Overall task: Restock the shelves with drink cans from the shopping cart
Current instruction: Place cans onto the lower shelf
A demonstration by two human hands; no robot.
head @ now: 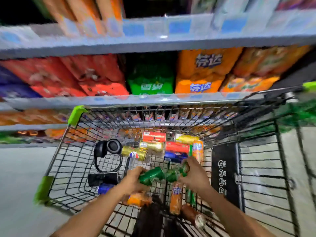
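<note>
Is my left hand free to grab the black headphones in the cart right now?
Probably not: the left hand grips a green can. The headphones lie uncovered just beyond it, so only the full hand hinders.

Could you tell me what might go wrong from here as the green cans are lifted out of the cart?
1. The left hand and right hand each seem to grip more than one green can; one could slip and fall back into the cart.
2. Headphones and a dark phone-like device lie among the loose cans; a dropped can might strike them.
3. The frame is blurred by motion, so hurried handling may dent cans.
</note>
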